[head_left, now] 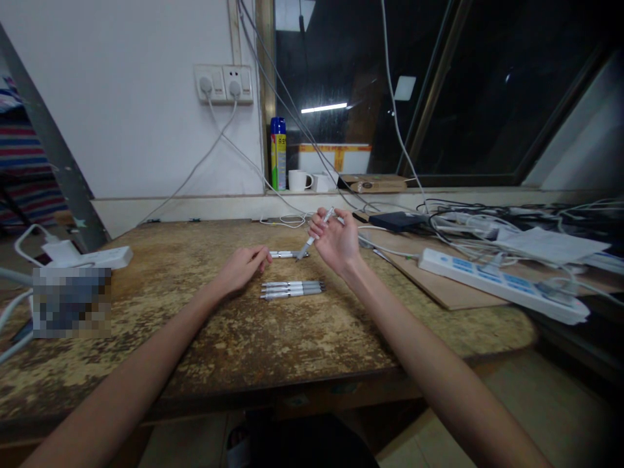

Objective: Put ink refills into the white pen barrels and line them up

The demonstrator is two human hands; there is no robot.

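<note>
My right hand (336, 242) is raised above the table, its fingers curled around a slim white and grey pen (309, 242) that tilts down to the left. My left hand (244, 268) rests low over the table with fingers bent and pressed together. Its fingertips are at the left end of a small group of white pens (286, 254); whether they grip one is hidden. Closer to me, several white pens with grey grips (291, 289) lie side by side in a row.
The worn wooden table (214, 351) carries a white power strip (502, 283) on a brown board at right, with tangled cables behind. Another power strip (114, 257) and a pixelated item (72, 302) are at left. A spray can (278, 156) and white mug (298, 180) stand on the sill.
</note>
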